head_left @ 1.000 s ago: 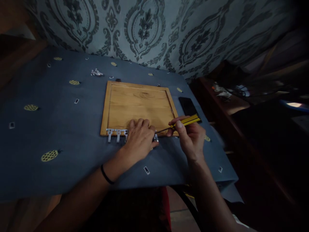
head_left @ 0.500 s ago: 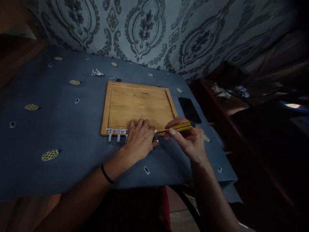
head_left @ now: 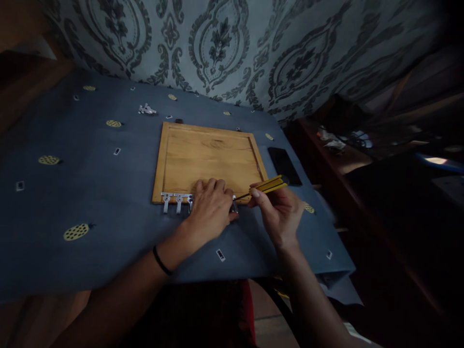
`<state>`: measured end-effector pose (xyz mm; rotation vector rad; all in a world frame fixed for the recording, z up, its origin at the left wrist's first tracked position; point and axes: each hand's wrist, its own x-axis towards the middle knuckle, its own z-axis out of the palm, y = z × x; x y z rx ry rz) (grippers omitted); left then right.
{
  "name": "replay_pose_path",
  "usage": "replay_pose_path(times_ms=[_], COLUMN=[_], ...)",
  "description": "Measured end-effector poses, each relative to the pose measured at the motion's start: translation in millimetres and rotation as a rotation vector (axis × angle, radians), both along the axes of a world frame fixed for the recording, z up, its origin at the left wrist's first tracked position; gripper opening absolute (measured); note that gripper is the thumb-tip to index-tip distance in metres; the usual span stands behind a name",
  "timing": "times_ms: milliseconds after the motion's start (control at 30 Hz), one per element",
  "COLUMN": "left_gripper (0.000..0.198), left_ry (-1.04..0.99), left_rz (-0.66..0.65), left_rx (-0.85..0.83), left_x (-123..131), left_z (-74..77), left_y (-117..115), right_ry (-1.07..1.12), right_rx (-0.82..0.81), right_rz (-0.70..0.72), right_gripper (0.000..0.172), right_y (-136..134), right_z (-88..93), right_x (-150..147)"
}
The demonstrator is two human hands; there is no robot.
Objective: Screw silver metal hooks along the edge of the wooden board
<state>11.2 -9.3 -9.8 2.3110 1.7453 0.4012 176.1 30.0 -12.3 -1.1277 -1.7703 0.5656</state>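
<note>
A wooden panel (head_left: pixel 208 157) lies flat on the blue cloth. A metal hook rack (head_left: pixel 176 198) sits along its near edge. My left hand (head_left: pixel 210 208) presses down on the rack, fingers curled over it and hiding its middle. My right hand (head_left: pixel 279 210) grips a yellow-and-black screwdriver (head_left: pixel 266 186), whose tip points left at the rack's right end beside my left thumb.
A black phone (head_left: pixel 284 165) lies right of the panel near the table edge. A small metal part (head_left: pixel 147 109) rests at the back of the blue cloth (head_left: pixel 90 193). A patterned curtain hangs behind. Dark cluttered furniture stands to the right.
My right hand has drawn slightly left and closer to the rack, and the screwdriver's handle has tilted. My left hand has stayed on the rack.
</note>
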Motion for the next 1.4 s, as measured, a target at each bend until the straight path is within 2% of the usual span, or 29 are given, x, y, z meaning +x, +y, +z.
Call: replay_pose_path(times_ms=[100,167,300,367,500,700,1067,1233,1400], left_gripper=[0.036,0.036,0.037,0.037,0.037,0.039,0.036,0.037,0.036], left_ry=[-0.003,-0.001,0.003,0.000,-0.018,-0.014,-0.015,-0.010,-0.006], left_rz=[0.001,-0.002,0.001,0.001,-0.013,-0.020,-0.007,-0.005,-0.002], left_rx=[0.000,0.005,0.020,0.008,-0.022,-0.077,-0.005,-0.008,0.031], left_x=[-0.1,-0.1,-0.1,-0.3,-1.4,-2.0,-0.5,-0.2,-0.2], left_z=[-0.7,-1.2,-1.5,-1.0,1.2,3.9,0.9,0.4,-2.0], left_y=[0.1,0.1,-0.4,-0.6,-0.5,0.5,0.3,-0.2,-0.9], right_ry=[-0.051,-0.069,-0.046,0.033,0.212,0.187,0.073,0.087,0.074], right_rx=[0.097,0.118,0.114,0.153,0.223,0.147,0.056,0.056,0.023], right_rz=[-0.178,-0.249,-0.228,-0.220,-0.292,-0.241,-0.209,-0.185,-0.114], right_gripper=[0.035,0.038,0.036,0.033,0.031,0.033,0.034,0.028,0.027], right_y=[-4.5,-6.6,-10.5,-13.3,-17.3,-15.4,-11.9,-10.7,-8.8], right_z=[-8.4,-12.5,-15.3,-14.0,-8.9,-8.9,-17.6,-24.2,-20.8], right_x=[-6.1,-7.2,-6.0,-6.3,-8.1,-4.4,3.5,6.1,7.6])
